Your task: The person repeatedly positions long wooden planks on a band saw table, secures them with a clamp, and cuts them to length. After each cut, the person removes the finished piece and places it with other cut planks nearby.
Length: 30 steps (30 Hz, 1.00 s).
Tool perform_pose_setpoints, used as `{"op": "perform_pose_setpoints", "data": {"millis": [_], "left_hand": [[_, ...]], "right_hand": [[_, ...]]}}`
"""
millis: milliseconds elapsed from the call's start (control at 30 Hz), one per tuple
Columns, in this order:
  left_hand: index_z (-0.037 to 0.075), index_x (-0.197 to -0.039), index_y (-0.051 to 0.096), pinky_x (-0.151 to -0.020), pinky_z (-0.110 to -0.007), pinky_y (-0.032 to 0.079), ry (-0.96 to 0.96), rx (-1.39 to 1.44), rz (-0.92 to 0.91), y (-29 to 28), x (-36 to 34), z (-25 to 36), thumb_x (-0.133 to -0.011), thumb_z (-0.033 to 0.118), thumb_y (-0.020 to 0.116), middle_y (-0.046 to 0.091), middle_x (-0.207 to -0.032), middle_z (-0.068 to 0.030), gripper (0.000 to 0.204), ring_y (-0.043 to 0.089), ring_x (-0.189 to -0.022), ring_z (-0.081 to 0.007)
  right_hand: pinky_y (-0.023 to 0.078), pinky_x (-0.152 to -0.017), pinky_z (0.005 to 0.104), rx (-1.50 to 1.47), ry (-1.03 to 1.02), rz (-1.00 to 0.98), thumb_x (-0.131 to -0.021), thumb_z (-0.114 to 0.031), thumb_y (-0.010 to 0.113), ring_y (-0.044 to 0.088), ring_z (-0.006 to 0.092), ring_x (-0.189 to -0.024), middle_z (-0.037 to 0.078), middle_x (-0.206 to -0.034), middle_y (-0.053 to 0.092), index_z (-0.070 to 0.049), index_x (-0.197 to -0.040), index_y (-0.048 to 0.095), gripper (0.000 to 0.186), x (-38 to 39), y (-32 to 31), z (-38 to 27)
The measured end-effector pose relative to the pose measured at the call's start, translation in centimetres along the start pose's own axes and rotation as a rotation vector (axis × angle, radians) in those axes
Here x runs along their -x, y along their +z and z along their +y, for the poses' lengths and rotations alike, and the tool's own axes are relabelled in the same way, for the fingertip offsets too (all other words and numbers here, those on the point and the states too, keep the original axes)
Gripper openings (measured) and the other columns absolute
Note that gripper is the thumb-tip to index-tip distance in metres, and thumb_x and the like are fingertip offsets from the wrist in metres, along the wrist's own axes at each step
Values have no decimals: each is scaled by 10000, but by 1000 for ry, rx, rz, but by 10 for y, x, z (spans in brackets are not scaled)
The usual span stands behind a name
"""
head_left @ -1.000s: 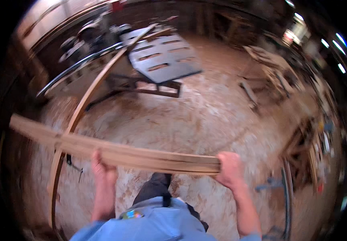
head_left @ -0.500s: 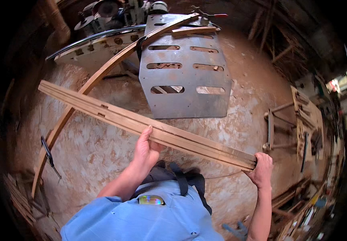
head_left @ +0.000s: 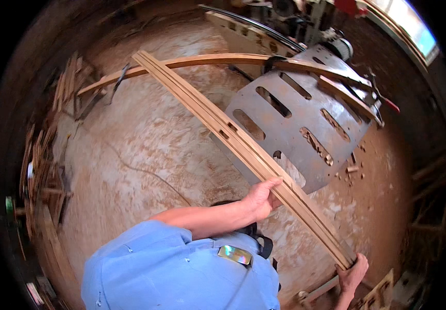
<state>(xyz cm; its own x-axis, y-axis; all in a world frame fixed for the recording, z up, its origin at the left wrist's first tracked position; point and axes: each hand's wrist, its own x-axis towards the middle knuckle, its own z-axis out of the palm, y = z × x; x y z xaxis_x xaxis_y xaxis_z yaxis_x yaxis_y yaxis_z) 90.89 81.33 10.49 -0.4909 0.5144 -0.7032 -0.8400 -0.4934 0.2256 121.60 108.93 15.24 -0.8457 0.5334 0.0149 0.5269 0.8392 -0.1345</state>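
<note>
Dust-streaked floor (head_left: pixel 145 147) lay beneath us. We had the long grooved timber (head_left: pixel 243 155) running from 11 o'clock to 4 o'clock, off the floor. Our left hand (head_left: pixel 260 201) pinched its lower edge, thumb up, fingers partly hidden; our right hand (head_left: pixel 354 275) was wrapped around the 4 o'clock end. We judged it stiff, moderately heavy and front-heavy, best held mid-length plus end, clear of the slots. Slotted metal table (head_left: pixel 305 113) stood at 2 o'clock, curved beam (head_left: pixel 217 59) at 12, clamp (head_left: pixel 121 78) at 10; table and beam obstructed the far swing.
</note>
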Motion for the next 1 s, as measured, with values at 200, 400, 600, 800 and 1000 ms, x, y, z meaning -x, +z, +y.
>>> {"op": "perform_pose_setpoints", "data": {"millis": [200, 400, 600, 800, 1000], "left_hand": [[79, -1063, 576, -828, -383, 555, 12, 219, 129, 35, -32, -60, -798, 117, 710, 641, -1039, -60, 299, 629, -960, -231], [94, -1040, 577, -748, -391, 557, 112, 309, 99, 70, -85, -84, -828, 159, 668, 633, -1017, -46, 239, 614, -919, -226], [132, -1022, 568, -755, -382, 553, 197, 280, 76, 116, -132, -85, -839, 216, 675, 620, -987, -19, 228, 598, -883, -188], [140, -1048, 550, -794, -407, 522, 308, 312, 218, 141, -170, -92, -851, 260, 670, 595, -1008, -24, 260, 578, -935, -199], [100, -1072, 564, -855, -476, 528, 395, 437, 246, 198, -258, -105, -811, 169, 697, 606, -1082, -86, 301, 582, -1028, -270]], "right_hand": [[371, -961, 460, 38, -255, -6, -533, -179, 847, 490, 377, -1077, 162, -1069, 549, -52, -1100, 502, 676, -113, -9, 96], [386, -932, 424, 106, -400, -13, -524, -287, 860, 521, 326, -1028, 121, -1042, 569, -73, -1062, 530, 667, -230, -30, 128], [395, -921, 405, 118, -475, -65, -538, -319, 860, 526, 304, -1016, 118, -1005, 560, -61, -1054, 535, 662, -335, -39, 146], [398, -929, 401, 112, -555, -97, -548, -355, 866, 528, 291, -1029, 104, -1028, 565, -64, -1098, 544, 700, -405, -19, 169], [400, -930, 414, 71, -637, -118, -522, -319, 884, 524, 295, -1050, 106, -1059, 567, -69, -1118, 539, 732, -516, 18, 217]]}}
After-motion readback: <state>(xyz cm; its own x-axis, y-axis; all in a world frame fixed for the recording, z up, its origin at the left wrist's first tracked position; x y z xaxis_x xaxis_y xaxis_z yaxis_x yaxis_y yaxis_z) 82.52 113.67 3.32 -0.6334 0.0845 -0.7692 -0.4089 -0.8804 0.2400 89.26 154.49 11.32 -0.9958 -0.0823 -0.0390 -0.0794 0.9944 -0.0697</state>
